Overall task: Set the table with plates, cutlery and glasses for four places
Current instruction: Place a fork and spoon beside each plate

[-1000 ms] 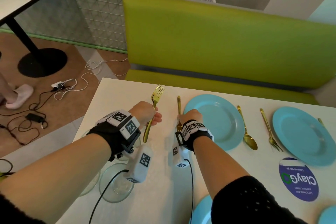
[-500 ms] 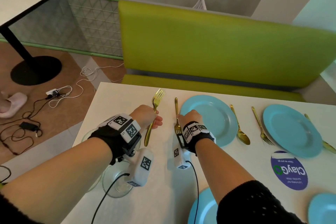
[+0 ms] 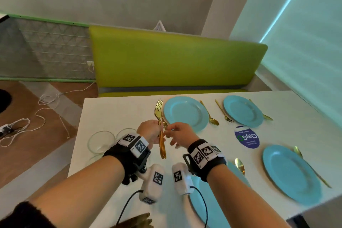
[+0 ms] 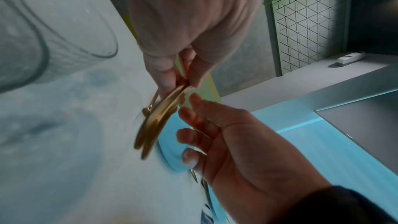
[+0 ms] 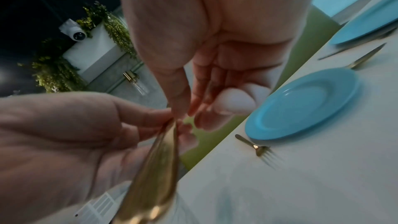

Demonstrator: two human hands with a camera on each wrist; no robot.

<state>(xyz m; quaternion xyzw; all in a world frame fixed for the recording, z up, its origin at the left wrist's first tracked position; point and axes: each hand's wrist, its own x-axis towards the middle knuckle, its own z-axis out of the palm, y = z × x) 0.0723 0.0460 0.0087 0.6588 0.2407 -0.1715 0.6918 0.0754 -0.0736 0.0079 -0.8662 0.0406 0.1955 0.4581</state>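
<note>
My left hand (image 3: 150,132) grips a bundle of gold cutlery (image 3: 161,140) upright above the white table (image 3: 114,114), a fork's tines on top. In the right wrist view the thumb and forefinger of my right hand (image 3: 176,134) pinch the bundle (image 5: 159,163) just above the left hand's grip. One gold fork (image 5: 258,149) lies left of the far-left blue plate (image 3: 185,113). Other blue plates sit far right (image 3: 242,111), near right (image 3: 290,174) and under my right forearm (image 3: 201,209). Two clear glasses (image 3: 100,141) stand by the table's left edge.
A spoon (image 3: 211,118) and a fork (image 3: 224,114) lie between the far plates, and another spoon (image 3: 239,165) between the near ones. A round blue sticker (image 3: 247,137) marks the table. A green bench (image 3: 175,61) backs the far edge. Cables (image 3: 42,116) trail on the floor at left.
My right hand let go of the fork laid beside the far-left plate and came back to the cutlery in my left hand. The left hand moved right, towards the plate.
</note>
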